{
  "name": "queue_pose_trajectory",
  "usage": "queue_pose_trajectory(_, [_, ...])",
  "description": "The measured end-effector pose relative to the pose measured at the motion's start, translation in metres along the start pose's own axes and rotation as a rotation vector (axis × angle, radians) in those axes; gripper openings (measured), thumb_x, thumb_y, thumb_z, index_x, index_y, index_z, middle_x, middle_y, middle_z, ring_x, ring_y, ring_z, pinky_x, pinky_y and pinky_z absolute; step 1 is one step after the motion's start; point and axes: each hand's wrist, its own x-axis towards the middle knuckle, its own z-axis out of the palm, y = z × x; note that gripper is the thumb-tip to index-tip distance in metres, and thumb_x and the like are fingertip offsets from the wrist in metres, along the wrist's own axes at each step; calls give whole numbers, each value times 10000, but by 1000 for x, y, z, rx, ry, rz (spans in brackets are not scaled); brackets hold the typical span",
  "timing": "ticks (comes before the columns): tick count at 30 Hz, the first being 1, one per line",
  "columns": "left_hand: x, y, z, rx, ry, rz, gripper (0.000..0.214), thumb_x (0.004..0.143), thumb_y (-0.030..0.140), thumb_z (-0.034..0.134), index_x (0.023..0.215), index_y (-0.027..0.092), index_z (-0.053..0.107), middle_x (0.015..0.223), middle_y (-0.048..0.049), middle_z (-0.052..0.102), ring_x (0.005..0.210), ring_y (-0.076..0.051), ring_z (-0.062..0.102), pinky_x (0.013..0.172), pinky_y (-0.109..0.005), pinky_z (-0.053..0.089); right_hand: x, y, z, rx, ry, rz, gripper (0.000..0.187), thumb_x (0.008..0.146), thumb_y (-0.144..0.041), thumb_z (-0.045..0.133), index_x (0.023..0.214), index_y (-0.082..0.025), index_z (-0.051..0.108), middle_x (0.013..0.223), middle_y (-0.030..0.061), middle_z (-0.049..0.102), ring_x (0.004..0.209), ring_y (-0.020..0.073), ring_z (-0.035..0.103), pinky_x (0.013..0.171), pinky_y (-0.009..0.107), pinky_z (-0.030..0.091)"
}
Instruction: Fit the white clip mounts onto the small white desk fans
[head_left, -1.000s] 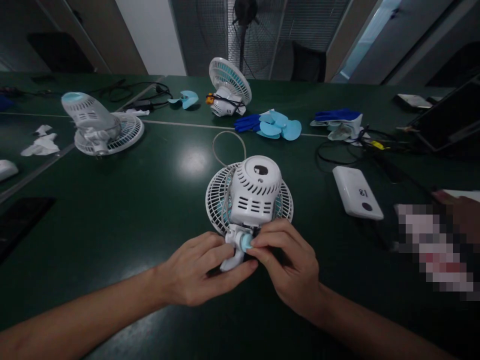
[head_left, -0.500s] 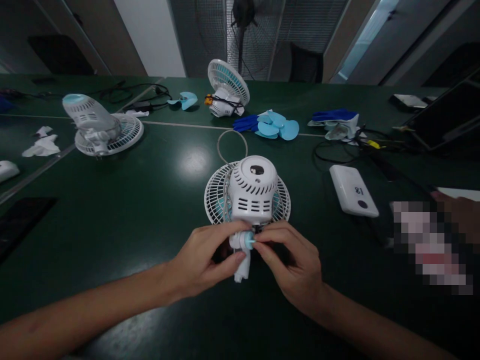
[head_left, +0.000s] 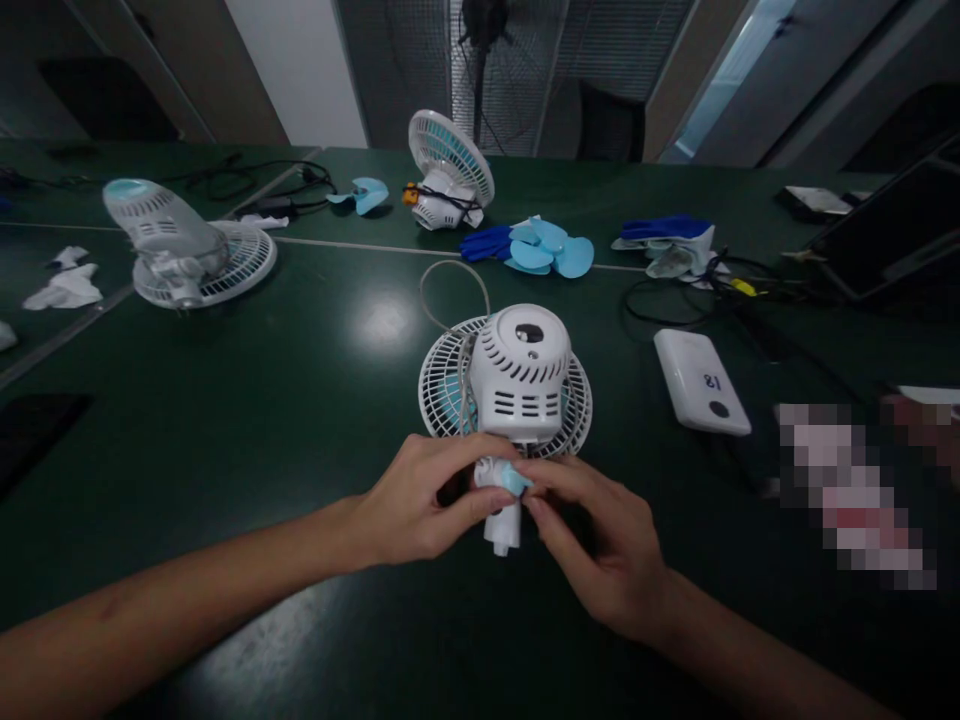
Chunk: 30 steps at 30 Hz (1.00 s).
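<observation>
A white fan lies grille-down on the dark green table, its vented motor housing facing up. At its near side a white neck joint carries a light blue knob, and a short white stem points toward me. My left hand is closed round the neck joint, thumb below and fingers above. From the other side, my right hand pinches the light blue knob between thumb and fingers. The fingers partly cover the joint and the knob's edge.
Another fan lies at the left, and a third fan stands at the back. Behind the work are light blue fan blades and blue gloves. A white power bank lies right, near a blurred patch.
The fan and both hands have shifted slightly right in view. The light blue knob has turned, showing its broader side. Both hands keep their hold.
</observation>
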Motion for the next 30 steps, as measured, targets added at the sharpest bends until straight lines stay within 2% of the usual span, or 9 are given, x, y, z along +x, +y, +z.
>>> queue_pose_trajectory(4, [1,-5,-4,-28,-23,21,264,1039,335,580,1233,161,621,963,-43,697,770,-141,642,689,-237,490,1,17,-12,-293,-98,-187,458,990,-85,562,1418,-244,586,1122,53,746,951,153,730,743,269,580])
queue_pose_trajectory(9, [2,-7,-3,-39,-53,56,273,1046,352,549,1229,159,613,967,-46,682,794,-151,642,720,-255,504,2,25,-17,-468,-68,-276,390,1008,-125,580,1331,-323,670,1062,-5,769,859,116,736,630,248,508])
queue_pose_trajectory(14, [1,-8,-2,15,-63,66,296,1050,380,525,1243,166,591,957,-43,674,770,-148,633,694,-252,506,5,19,-15,-453,-2,-243,285,1000,-199,641,1254,-306,714,1002,-10,781,828,123,741,651,256,520])
queue_pose_trajectory(19, [0,-8,0,48,-66,62,300,1042,382,546,1253,173,584,912,-31,669,726,-142,623,667,-250,499,10,12,-11,-345,74,-196,142,960,-306,724,1090,-248,727,927,12,774,764,141,740,595,265,520])
queue_pose_trajectory(22, [1,-7,1,39,-84,51,283,1038,363,559,1251,178,587,921,-27,670,730,-135,623,662,-242,494,13,6,-6,-269,120,-148,50,931,-243,744,933,-226,696,812,2,728,683,137,709,571,258,526])
queue_pose_trajectory(25, [1,-6,1,52,-91,45,285,1039,374,564,1244,177,588,922,-25,671,727,-129,624,661,-232,496,14,0,-1,-265,122,-146,162,925,-161,693,789,-226,635,689,-27,667,555,112,637,486,239,469])
queue_pose_trajectory(28, [0,-6,1,57,-89,37,291,1043,393,554,1229,172,591,920,-31,673,733,-135,628,672,-237,507,12,-4,-1,-270,76,-202,156,906,-114,658,810,-235,633,681,-37,675,531,107,629,484,235,477])
queue_pose_trajectory(30, [1,-6,0,42,-80,38,292,1045,398,543,1216,168,595,920,-35,671,736,-138,625,676,-243,507,9,-1,-5,-254,62,-244,153,876,-102,671,958,-232,666,780,-16,728,624,129,692,553,245,541])
